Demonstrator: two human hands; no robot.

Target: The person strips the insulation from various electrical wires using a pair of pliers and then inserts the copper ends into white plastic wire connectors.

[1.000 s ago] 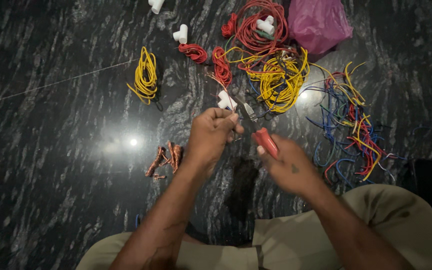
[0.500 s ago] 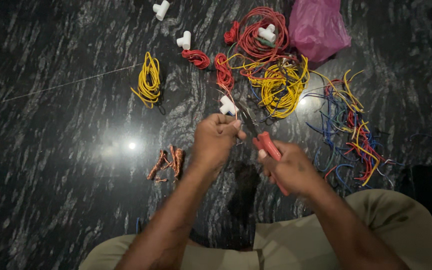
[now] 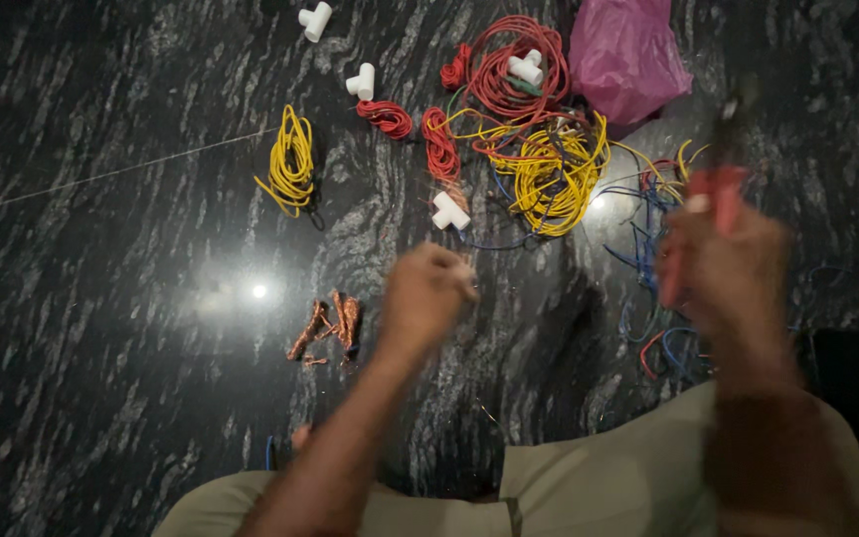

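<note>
Right hand, blurred, is closed round a red-handled tool at the right over tangled blue wires, left hand is pinched shut on something too fine to tell, above open polished black stone floor, with twisted copper strands just left.

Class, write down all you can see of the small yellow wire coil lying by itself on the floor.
The yellow coil is thin plastic-coated wire wound into a loose, long oval hank of many loops. It lies flat on the dark, glossy, white-streaked stone floor, its long side running up and down in the view. It sits apart, left of the tangled wire pile and a white pipe fitting. A dark bit shows at its lower end. Neither hand touches it.
</note>
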